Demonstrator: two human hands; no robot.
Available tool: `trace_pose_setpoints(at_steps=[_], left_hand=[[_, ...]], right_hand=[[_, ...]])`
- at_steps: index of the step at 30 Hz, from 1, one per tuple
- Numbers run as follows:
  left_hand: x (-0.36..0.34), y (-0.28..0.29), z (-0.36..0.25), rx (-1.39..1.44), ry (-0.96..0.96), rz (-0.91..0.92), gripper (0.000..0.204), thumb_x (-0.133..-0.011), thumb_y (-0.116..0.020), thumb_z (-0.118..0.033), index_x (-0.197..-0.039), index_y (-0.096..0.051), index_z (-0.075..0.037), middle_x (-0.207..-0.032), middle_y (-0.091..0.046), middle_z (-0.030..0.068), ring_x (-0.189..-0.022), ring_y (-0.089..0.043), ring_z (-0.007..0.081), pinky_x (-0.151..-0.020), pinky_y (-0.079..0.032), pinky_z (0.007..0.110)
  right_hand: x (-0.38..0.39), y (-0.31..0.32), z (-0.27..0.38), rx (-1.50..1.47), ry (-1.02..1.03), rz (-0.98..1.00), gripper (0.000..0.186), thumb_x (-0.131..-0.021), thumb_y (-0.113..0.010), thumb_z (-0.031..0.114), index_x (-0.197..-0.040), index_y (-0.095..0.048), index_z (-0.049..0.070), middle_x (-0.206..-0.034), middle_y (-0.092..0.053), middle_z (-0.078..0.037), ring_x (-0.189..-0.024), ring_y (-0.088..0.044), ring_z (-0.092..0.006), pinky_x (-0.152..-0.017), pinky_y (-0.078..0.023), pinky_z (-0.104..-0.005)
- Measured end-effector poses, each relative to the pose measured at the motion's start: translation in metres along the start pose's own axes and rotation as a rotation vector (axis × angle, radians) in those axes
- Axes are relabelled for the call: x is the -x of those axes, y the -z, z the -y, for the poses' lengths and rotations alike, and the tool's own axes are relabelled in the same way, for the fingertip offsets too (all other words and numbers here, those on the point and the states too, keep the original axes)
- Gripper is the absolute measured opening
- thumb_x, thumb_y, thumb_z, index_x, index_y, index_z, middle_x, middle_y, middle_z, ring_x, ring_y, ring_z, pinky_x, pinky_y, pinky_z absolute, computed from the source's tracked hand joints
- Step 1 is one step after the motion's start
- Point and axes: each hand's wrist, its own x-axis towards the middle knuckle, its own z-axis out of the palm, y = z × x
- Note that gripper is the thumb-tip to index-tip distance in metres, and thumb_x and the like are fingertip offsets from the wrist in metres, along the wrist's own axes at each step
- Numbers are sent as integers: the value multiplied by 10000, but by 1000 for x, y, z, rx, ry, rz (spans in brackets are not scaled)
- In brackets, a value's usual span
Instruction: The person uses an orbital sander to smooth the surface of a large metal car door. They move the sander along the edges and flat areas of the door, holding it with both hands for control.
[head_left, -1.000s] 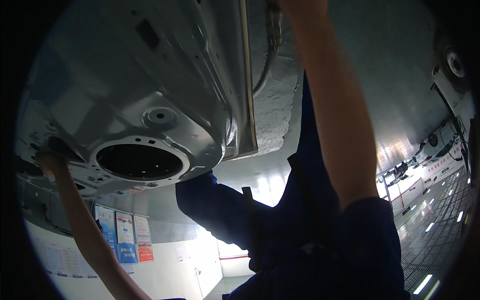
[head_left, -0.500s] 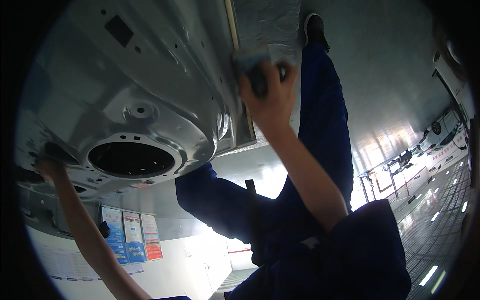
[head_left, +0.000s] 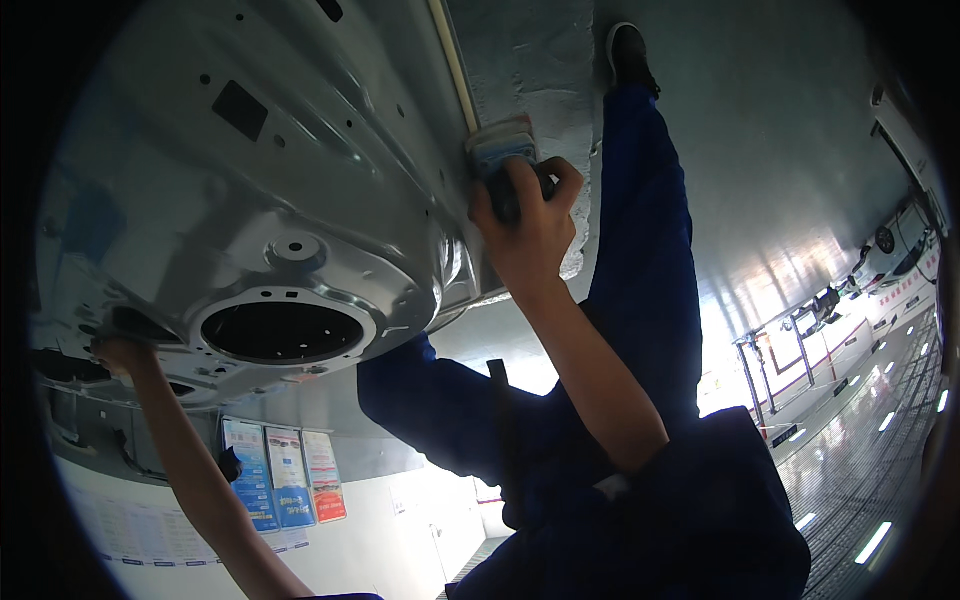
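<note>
In the head view, our landmark is the silvery metal panel, a door-like pressing with a big round opening. Our right hand is at the panel's right edge, fingers curled over a block-shaped tool with a pale, coloured face; we seem to grip it from behind to leave that face toward the edge, where a yellowish strip runs. Whether the face touches the metal we cannot tell. Our left hand is at the panel's lower left, by its smaller dark openings, probably placed there to steady the sheet; its fingertips are hidden, so we cannot tell whether they grasp. The panel's surface is glossy and ribbed, pierced with small holes. Right of the panel lies a rough grey patch, then our blue trouser leg and shiny grey floor. Below the panel hang three posters near a pale wall; far to its right stand a car and dark floor grating.
</note>
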Motion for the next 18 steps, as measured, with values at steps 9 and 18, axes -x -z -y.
trace_pose_setpoints(at_steps=[9, 18], left_hand=[[-17, -2, 22, -338, -218, -24, 666, -864, -649, -433, -1387, -449, -71, -1406, -465, 178, -1271, -495, 364, -1034, -481, 516], [-44, -12, 48, -355, -277, -13, 651, -858, -665, -424, -1350, -488, -38, -1381, -492, 183, -1258, -514, 352, -1022, -492, 517]], right_hand=[[56, 23, -27, 198, -42, 254, 402, -748, -792, 309, -1096, -658, 158, -1188, -505, -252, -793, -693, -389, -575, -593, -420], [47, 11, -23, 150, 23, 126, 421, -745, -809, 289, -1091, -628, 134, -1152, -479, -198, -754, -673, -346, -580, -588, -396]])
